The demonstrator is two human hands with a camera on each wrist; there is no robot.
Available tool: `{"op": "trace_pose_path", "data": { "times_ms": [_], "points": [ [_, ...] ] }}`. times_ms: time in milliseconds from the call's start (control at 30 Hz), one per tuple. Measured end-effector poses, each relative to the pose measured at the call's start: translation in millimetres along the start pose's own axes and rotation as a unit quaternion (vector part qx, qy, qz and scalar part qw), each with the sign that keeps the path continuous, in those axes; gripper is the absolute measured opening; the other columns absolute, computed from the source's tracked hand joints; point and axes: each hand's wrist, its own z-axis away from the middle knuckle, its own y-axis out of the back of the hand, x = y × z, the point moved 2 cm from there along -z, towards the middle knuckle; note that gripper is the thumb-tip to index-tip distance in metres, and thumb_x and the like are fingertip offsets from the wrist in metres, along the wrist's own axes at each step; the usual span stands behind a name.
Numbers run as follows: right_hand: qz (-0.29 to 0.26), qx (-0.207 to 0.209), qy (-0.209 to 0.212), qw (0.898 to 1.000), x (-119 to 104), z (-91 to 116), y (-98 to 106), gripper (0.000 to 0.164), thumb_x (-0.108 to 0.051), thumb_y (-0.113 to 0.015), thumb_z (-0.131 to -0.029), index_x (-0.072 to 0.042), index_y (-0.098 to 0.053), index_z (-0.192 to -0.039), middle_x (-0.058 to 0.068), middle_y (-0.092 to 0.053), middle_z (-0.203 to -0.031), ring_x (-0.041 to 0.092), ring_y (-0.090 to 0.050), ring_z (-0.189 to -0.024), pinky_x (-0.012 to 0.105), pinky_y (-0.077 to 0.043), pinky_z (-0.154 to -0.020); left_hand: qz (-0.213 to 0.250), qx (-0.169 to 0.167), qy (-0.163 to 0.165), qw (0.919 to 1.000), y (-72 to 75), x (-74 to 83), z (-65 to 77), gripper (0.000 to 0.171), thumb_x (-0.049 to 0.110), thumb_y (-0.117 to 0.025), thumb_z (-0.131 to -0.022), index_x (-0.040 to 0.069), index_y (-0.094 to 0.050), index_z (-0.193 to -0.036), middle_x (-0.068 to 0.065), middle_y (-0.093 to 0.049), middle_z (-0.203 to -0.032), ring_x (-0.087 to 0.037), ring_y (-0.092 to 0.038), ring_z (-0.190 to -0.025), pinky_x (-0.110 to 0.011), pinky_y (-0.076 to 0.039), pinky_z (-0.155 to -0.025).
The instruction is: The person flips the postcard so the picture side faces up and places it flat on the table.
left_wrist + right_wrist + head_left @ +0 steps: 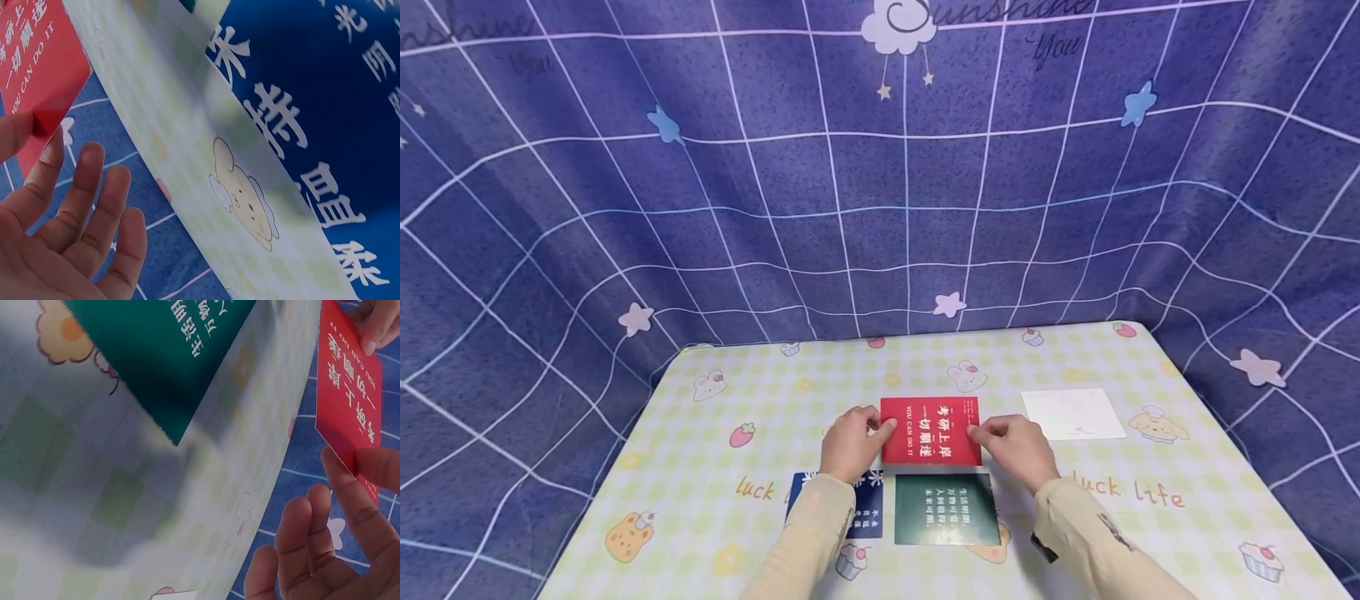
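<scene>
Between my two hands is a red card (pixel 931 431) with white lettering, raised off the table in both wrist views. My left hand (pixel 853 446) pinches its left edge between thumb and forefinger, the other fingers spread loosely in the left wrist view. At the opposite edge, my right hand (pixel 1019 450) pinches the card the same way. Below the red card lies a green card (pixel 946 510) with white text. Left of that one, a blue card (pixel 868 508) lies partly hidden under my left hand and sleeve.
A white card (pixel 1073 414) lies to the right, beyond my right hand. The table wears a pale checked cloth (pixel 700 450) printed with cartoon animals and cupcakes. Behind and on both sides hangs a dark blue curtain (pixel 865 175) with a white grid and stars.
</scene>
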Motion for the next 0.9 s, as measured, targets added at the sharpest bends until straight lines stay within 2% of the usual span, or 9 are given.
{"op": "trace_pose_path", "data": {
  "times_ms": [133,367,633,900],
  "points": [
    [0.003,0.007,0.009,1.000,-3,-3,-5,0.020,-0.031,-0.070,-0.093,-0.015,-0.081,-0.088,0.000,-0.071,-0.086,0.020,-0.056,-0.079,0.034,-0.041,-0.068,-0.003,0.004,0.004,1.0000,2.8,-4.7,-0.6,0.024,0.032,-0.073,-0.094,0.014,-0.062,-0.081,-0.001,-0.059,-0.081,-0.017,-0.053,-0.071,-0.035,-0.048,-0.066],
    [0.009,0.011,0.003,1.000,-11,-6,-13,0.020,-0.031,-0.071,-0.093,-0.016,-0.081,-0.086,-0.001,-0.069,-0.079,0.021,-0.055,-0.079,0.034,-0.040,-0.067,-0.011,0.005,0.021,0.9997,6.7,-14.3,-2.6,0.025,0.032,-0.071,-0.095,0.013,-0.062,-0.081,-0.001,-0.058,-0.081,-0.017,-0.051,-0.070,-0.033,-0.045,-0.064],
    [0.006,0.000,-0.011,1.000,-21,-8,-24,0.021,-0.033,-0.071,-0.093,-0.014,-0.081,-0.093,0.002,-0.072,-0.089,0.022,-0.058,-0.083,0.040,-0.048,-0.073,-0.014,0.012,0.032,0.9993,11.0,-25.7,-3.4,0.024,0.031,-0.072,-0.095,0.013,-0.063,-0.082,-0.001,-0.058,-0.079,-0.017,-0.050,-0.068,-0.033,-0.043,-0.063],
    [0.010,-0.010,-0.013,1.000,-27,-12,-37,0.021,-0.032,-0.071,-0.092,-0.014,-0.081,-0.094,0.000,-0.069,-0.080,0.021,-0.057,-0.078,0.037,-0.046,-0.070,-0.018,0.014,0.046,0.9987,15.7,-35.8,-3.6,0.024,0.032,-0.071,-0.095,0.013,-0.063,-0.083,-0.001,-0.053,-0.072,-0.017,-0.048,-0.064,-0.032,-0.041,-0.061]
  ]
}}
